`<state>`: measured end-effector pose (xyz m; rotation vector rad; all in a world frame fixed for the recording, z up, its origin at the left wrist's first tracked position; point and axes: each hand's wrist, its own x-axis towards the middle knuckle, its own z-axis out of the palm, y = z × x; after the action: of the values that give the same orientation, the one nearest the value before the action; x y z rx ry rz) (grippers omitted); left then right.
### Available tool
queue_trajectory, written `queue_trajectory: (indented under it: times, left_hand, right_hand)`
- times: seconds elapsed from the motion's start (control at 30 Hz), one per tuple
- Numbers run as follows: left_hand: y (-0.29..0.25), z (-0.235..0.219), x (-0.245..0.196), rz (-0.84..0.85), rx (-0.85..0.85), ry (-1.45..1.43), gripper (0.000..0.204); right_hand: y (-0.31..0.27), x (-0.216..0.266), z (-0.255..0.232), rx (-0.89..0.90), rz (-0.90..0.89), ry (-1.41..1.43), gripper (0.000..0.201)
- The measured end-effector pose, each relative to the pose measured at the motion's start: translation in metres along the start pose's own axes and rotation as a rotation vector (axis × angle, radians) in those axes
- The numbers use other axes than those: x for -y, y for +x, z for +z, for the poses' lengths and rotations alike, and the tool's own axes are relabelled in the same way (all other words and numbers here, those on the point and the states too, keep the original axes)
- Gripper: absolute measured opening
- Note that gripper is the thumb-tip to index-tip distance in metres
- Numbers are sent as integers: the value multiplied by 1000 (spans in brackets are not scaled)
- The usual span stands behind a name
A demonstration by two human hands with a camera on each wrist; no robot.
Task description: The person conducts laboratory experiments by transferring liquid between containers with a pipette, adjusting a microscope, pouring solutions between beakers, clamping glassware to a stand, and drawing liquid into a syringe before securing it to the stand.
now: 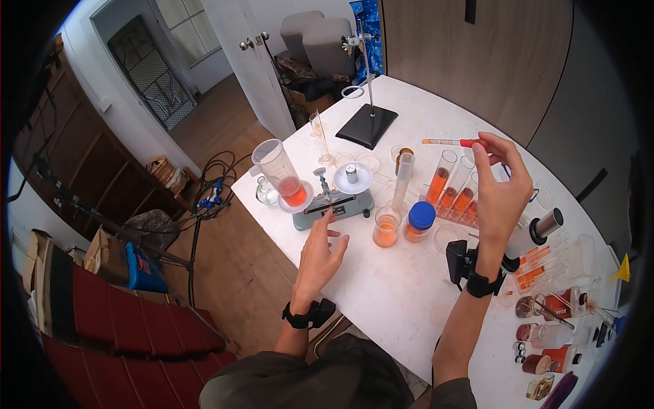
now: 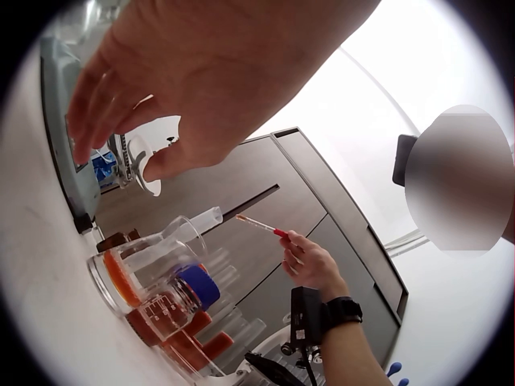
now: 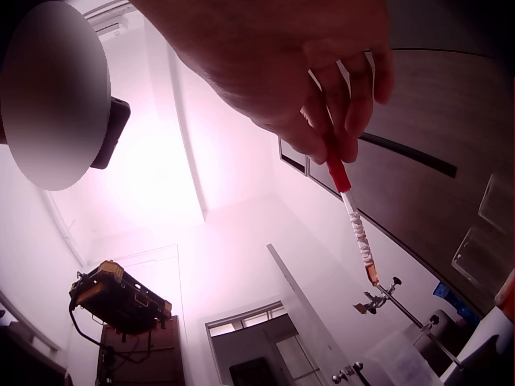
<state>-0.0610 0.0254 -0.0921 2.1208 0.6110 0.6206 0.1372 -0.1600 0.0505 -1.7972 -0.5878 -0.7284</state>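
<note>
My right hand pinches the red rubber bulb of a glass dropper, held nearly level above the test tubes with its tip to the left. Orange liquid shows toward the tip. My left hand, its fingers loosely extended, is at the front of a grey two-pan balance, fingertips close to its scale. On the balance's left pan stands a clear plastic measuring jug with orange-red liquid. A metal weight sits on the right pan.
Right of the balance stand a beaker of orange liquid, a blue-capped bottle and a rack of test tubes. A ring stand and a glass cylinder are behind. Several jars line the right edge.
</note>
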Motion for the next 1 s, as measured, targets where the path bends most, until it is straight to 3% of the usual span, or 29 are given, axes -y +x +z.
queue_trajectory:
  times: [1.0]
  left_hand:
    - [0, 6, 2, 23, -48, -44, 64]
  right_hand:
    - [0, -1, 1, -1, -14, 0, 19]
